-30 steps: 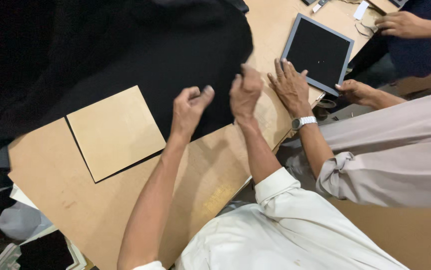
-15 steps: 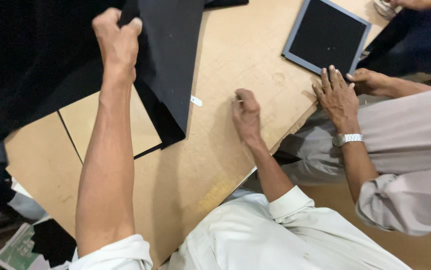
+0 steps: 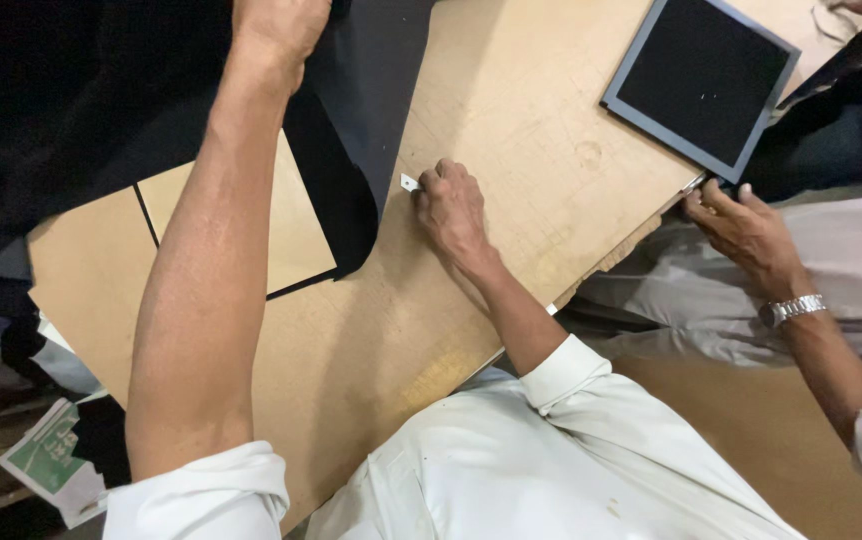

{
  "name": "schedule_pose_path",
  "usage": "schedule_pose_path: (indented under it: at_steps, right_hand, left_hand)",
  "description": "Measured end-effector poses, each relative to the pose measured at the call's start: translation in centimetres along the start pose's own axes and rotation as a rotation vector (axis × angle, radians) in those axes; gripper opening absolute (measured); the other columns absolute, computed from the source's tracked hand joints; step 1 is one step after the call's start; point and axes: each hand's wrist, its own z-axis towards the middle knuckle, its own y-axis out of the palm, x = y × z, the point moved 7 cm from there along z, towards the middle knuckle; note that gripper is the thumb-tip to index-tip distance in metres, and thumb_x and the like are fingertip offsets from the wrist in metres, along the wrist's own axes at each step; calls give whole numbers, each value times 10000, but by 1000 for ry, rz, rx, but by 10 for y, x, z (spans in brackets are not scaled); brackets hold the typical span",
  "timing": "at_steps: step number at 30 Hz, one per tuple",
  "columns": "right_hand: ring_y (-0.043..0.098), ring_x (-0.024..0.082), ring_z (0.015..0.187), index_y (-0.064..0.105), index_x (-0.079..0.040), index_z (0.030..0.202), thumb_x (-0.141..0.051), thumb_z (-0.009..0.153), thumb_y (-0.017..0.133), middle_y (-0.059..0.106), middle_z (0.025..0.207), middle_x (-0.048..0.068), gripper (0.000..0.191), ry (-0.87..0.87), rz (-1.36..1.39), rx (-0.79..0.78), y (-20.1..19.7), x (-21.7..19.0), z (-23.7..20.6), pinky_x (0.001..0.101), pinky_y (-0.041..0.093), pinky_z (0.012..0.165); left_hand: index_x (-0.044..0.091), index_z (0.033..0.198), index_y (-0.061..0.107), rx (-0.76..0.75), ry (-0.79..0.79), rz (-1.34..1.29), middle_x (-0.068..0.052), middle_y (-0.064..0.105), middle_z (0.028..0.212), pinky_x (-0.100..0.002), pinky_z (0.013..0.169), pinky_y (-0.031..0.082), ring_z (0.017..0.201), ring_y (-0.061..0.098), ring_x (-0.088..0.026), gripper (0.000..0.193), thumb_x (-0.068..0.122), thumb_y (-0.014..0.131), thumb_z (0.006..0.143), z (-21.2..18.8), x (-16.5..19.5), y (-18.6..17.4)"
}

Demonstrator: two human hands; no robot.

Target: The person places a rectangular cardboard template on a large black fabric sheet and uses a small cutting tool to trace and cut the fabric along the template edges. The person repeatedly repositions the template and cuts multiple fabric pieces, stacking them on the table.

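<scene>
- While the left arm stretches straight up the view, bare to a rolled white sleeve, the left hand (image 3: 276, 30) is clenched on the black cloth (image 3: 351, 120) at the top edge, holding a fold of it lifted off the table (image 3: 511, 120).
- The cloth is the largest thing here: a dark, matte sheet covering the table's upper left, its raised flap hanging down in a narrow point that ends on the table just left of the right hand.
- Under the flap lies a tan square board (image 3: 291, 235), part covered, with a thin dark edge along its lower side.
- The right arm comes in bent from the lower middle; the right hand (image 3: 451, 205) rests knuckles-up on the bare wood, fingers curled.
- Its fingertips pinch a small white chalk (image 3: 409, 183), just beside the cloth's hanging edge.
- Another person's hand (image 3: 746, 230), wearing a wristwatch, rests at the table's right edge near a grey-framed black panel (image 3: 703, 80).
</scene>
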Motion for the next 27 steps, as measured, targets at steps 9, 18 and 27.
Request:
schedule_pose_path:
  at_steps: [9, 18, 27]
  right_hand:
    - [647, 313, 813, 651, -29, 919, -92, 924, 638, 671, 882, 159, 65, 256, 263, -52, 26, 51, 11, 440, 551, 708]
    - [688, 155, 775, 550, 37, 1241, 76, 1064, 642, 652, 990, 102, 203, 122, 838, 442, -85, 65, -86, 282, 596, 672]
    - [734, 194, 838, 677, 66, 1132, 115, 1032, 688, 706, 987, 134, 113, -65, 921, 342, -68, -46, -65, 326, 657, 770]
  left_hand:
    - [54, 804, 716, -57, 78, 13, 24, 613, 621, -291, 524, 478, 571, 569, -75, 292, 332, 765, 880, -17, 34, 24]
    - [52, 1111, 705, -352, -167, 299, -162, 723, 1013, -381, 915, 609, 991, 735, -267, 329, 362, 634, 1024, -112, -26, -53]
    - [-146, 1166, 642, 48, -110, 797, -348, 470, 1369, -555, 1054, 405, 1268, 463, -459, 595, 251, 841, 770, -215, -102, -93]
